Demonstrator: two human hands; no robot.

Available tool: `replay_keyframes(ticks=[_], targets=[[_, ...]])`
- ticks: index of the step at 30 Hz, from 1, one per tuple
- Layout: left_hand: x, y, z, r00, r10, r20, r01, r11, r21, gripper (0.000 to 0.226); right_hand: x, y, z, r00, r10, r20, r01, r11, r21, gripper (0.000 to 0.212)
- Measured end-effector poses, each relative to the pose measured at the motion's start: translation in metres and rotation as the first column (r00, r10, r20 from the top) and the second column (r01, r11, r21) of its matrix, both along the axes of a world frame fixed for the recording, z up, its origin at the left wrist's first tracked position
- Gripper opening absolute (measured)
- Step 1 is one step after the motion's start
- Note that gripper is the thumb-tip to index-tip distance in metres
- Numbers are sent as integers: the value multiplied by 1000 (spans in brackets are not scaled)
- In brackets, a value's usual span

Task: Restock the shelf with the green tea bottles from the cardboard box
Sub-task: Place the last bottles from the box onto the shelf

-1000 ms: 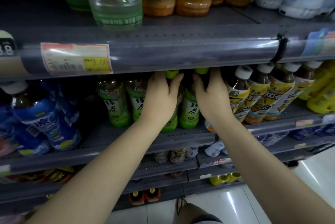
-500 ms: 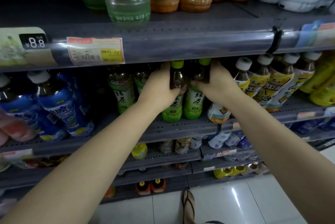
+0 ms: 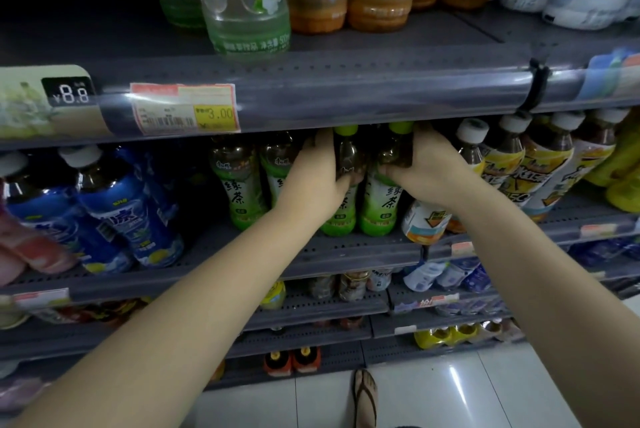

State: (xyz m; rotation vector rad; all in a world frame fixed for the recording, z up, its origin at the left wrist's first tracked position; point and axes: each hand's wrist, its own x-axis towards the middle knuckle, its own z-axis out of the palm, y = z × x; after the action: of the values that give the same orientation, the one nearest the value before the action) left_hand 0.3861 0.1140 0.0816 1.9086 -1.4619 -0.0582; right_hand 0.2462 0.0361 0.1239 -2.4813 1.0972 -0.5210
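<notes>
Left green tea bottle (image 3: 341, 185): upright at the front of the middle shelf (image 3: 346, 251), green cap just under the lip of the shelf above; my left hand (image 3: 317, 181) is wrapped round its dark neck and shoulder.
Right green tea bottle (image 3: 382, 199): upright, touching the left one; my right hand (image 3: 429, 174) closes on its upper part.
Left grip: clenched on the left bottle, fingertips curled across its front.
Right grip: clenched on the right bottle, thumb side toward the cap.
Neighbouring green tea bottles (image 3: 239, 185): two more stand just left of my left hand, same green labels, set slightly further back.
Yellow-label bottles (image 3: 502, 164): a white-capped row leaning just right of my right hand; the nearest one is tilted, base at the shelf edge.
Blue-label bottles (image 3: 121, 205): far left of the same shelf, tilted, well apart from the tea.
Upper shelf (image 3: 346, 88): carries a pale green bottle and amber bottles; price tag (image 3: 185, 108) reading 3.00 on its front rail.
Lower shelves: small bottles, labels too dim to read.
Floor (image 3: 450, 393): pale glossy tiles; my sandalled foot (image 3: 364, 396) below.
Cardboard box: not in view.
</notes>
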Motion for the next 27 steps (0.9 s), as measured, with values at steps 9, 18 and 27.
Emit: replay_keyframes(ticks=[9, 18, 27], targets=[[-3, 20, 18, 998, -10, 54, 12, 999, -45, 70, -3, 21, 13, 977, -138, 165, 155, 983, -100, 24], [52, 102, -13, 936, 190, -295, -274, 922, -274, 33, 19, 84, -35, 815, 43, 578, -80, 996, 39, 45], [86, 87, -20, 805, 237, -544, -407, 888, -215, 67, 103, 88, -29, 883, 100, 458, -50, 991, -120, 57]])
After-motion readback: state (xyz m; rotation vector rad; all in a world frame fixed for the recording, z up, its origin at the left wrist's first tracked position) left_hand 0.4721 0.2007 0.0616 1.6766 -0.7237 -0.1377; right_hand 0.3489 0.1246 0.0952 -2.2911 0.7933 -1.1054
